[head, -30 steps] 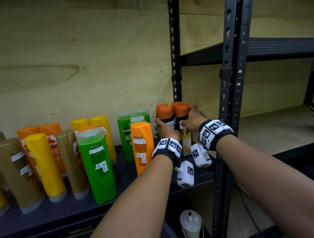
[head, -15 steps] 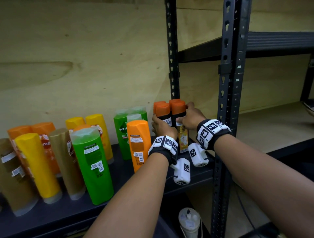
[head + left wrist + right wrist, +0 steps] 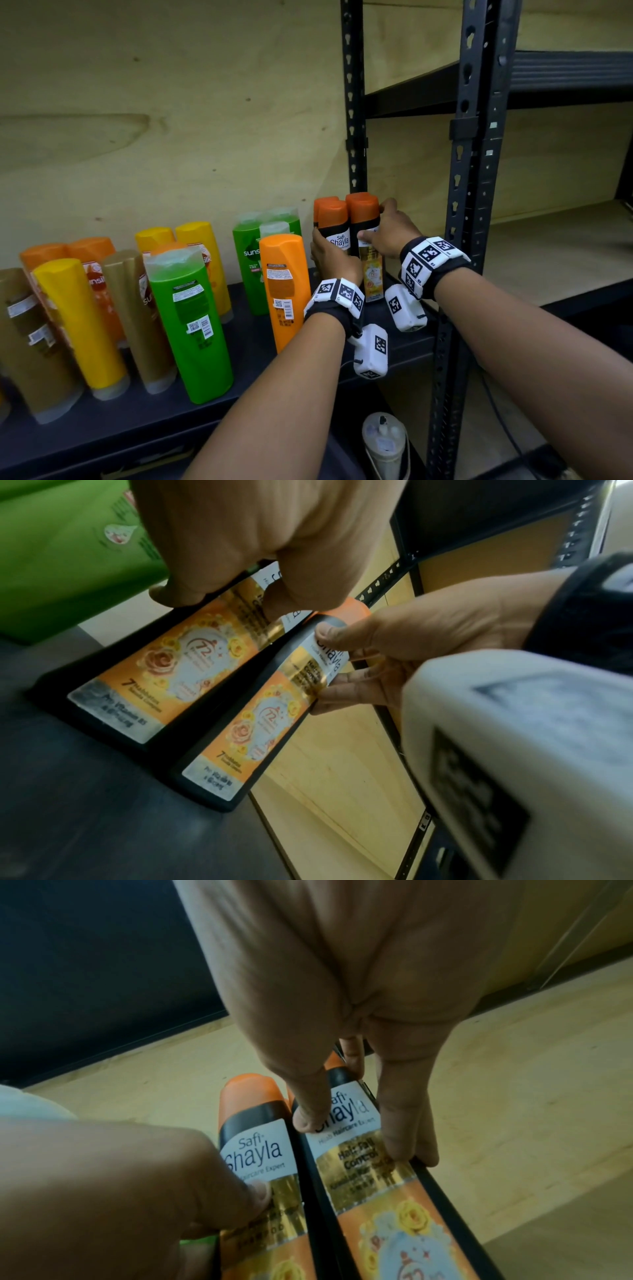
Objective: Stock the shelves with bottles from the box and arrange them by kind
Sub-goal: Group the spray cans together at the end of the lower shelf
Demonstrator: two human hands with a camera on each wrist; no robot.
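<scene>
Two upright Shayla bottles (image 3: 352, 240) side by side, one gripped in each hand's curled fingers (image 3: 394, 1123).

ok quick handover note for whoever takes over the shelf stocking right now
Left hand: holds the left front Safi Shayla bottle.
Right hand: fingers round the right front Shayla bottle.
Both stand on the dark shelf by the upright post, with more orange caps behind.
Done: the Shayla bottles are grouped.
Left: the front orange bottle and front green bottle stand apart from their kinds. The box is not in view.
</scene>
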